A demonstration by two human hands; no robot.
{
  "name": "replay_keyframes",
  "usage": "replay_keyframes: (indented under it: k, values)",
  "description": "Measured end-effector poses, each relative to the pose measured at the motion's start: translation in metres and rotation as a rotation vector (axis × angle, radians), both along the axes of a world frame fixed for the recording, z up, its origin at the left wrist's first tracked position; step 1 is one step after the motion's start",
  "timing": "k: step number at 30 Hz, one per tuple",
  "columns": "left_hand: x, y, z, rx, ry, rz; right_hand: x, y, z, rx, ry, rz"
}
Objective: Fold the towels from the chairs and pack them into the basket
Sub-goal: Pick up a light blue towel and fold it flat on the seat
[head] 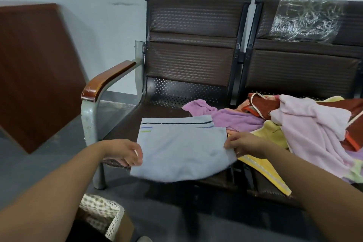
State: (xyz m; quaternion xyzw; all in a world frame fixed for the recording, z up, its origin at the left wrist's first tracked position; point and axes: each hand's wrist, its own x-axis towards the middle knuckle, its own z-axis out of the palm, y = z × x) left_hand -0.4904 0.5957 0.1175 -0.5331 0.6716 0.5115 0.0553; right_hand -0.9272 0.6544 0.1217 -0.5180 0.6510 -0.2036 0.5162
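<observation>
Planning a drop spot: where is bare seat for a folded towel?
Left chair seat: bare strip between armrest and blue towel, and behind it up to the backrest, left of the purple towel. Right chair is crowded with the towel pile.

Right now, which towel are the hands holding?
The light blue towel with the dark stripe, flat on the chair seat. The left hand and right hand hold its sides; the purple towel, yellow towel and pink towel lie crumpled beside it.

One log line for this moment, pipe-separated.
folding light blue towel on chair seat | left hand holds left edge | right hand pinches right edge | unfolded pile right | basket lower-left
</observation>
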Motion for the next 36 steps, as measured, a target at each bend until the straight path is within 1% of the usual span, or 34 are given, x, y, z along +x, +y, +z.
replay_keyframes:
  k: [1,3,5,7,8,9,11,14,17,20,24,26,27,29,31,34,36]
  values:
    - [-0.005,-0.004,-0.001,0.011,-0.03,-0.017,0.001,-0.002,-0.005,-0.001,0.091,0.037]
    - [-0.019,-0.016,0.0,-0.087,-0.032,0.014,0.006,-0.012,-0.015,-0.119,0.212,-0.017]
    - [-0.036,-0.038,0.0,-0.288,-0.062,0.06,0.015,-0.028,-0.026,-0.255,0.337,-0.078]
    - [-0.056,-0.06,-0.003,-0.514,-0.18,0.048,0.025,-0.046,-0.036,-0.319,0.488,-0.09]
    - [-0.066,-0.068,-0.007,-0.585,-0.208,0.058,0.03,-0.053,-0.041,-0.334,0.518,-0.087]
    - [-0.074,-0.078,-0.015,-0.612,-0.208,0.079,0.036,-0.064,-0.047,-0.341,0.531,-0.073]
    - [-0.087,-0.096,-0.033,-0.625,-0.172,0.128,0.047,-0.087,-0.061,-0.388,0.563,-0.026]
    - [-0.1,-0.117,-0.064,-0.623,-0.175,0.129,0.067,-0.121,-0.076,-0.454,0.58,0.028]
    - [-0.105,-0.13,-0.094,-0.64,-0.186,0.138,0.08,-0.151,-0.094,-0.396,0.565,0.098]
    - [-0.103,-0.139,-0.112,-0.75,-0.24,0.11,0.081,-0.165,-0.116,-0.389,0.677,0.239]
    - [-0.1,-0.143,-0.106,-0.854,-0.356,0.069,0.078,-0.17,-0.127,-0.44,0.826,0.236]
    - [-0.1,-0.141,-0.102,-0.924,-0.4,0.025,0.077,-0.172,-0.126,-0.473,0.828,0.207]
    - [-0.098,-0.14,-0.102,-0.944,-0.374,0.02,0.076,-0.173,-0.126,-0.487,0.801,0.192]
    - [-0.094,-0.137,-0.101,-0.905,-0.266,0.075,0.075,-0.171,-0.124,-0.476,0.741,0.174]
    - [-0.09,-0.134,-0.1,-0.852,-0.224,0.113,0.074,-0.166,-0.121,-0.442,0.774,0.179]
    - [-0.088,-0.13,-0.098,-0.823,-0.264,0.104,0.072,-0.161,-0.118,-0.362,0.906,0.181]
    - [-0.088,-0.127,-0.097,-0.826,-0.269,0.104,0.074,-0.159,-0.115,-0.315,0.936,0.17]
